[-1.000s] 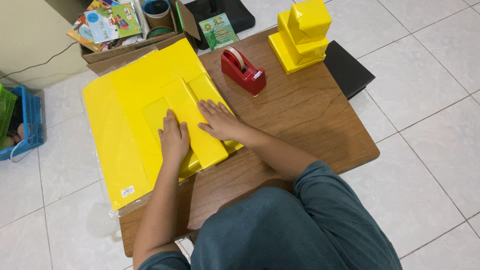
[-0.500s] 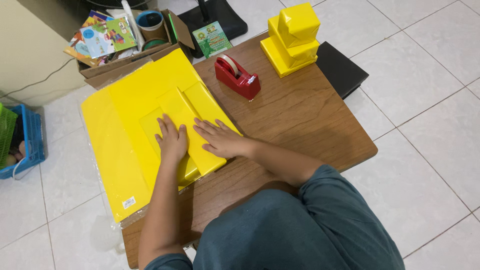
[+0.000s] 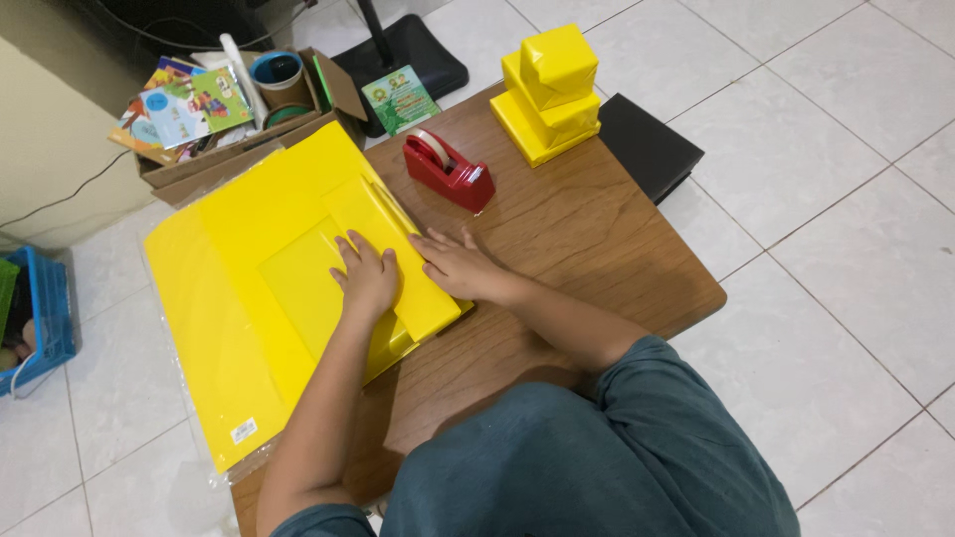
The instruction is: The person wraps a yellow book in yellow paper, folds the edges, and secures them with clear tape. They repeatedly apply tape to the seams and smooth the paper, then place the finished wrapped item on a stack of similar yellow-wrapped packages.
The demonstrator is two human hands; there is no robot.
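**Both hands flat on a yellow paper wrap**

Step in hand looks like folding: wrapping paper [image 3: 378, 234] pulled over a flat box [image 3: 423, 303], which lies on the table [image 3: 597, 249] directly under both palms. Left hand [image 3: 366, 276] lies open, fingers spread, pressing the flap down, gripping nothing. Right hand [image 3: 460, 267] is flat too, just beside it at the paper's edge. Next move probably calls for holding the flap while taping; the tape dispenser [image 3: 446, 171] sits beyond the right fingertips. Wrapped boxes [image 3: 549, 94] stand farther off. The box is almost fully covered, its shape unclear. The paper stack [image 3: 229, 298] overhangs the table edge.
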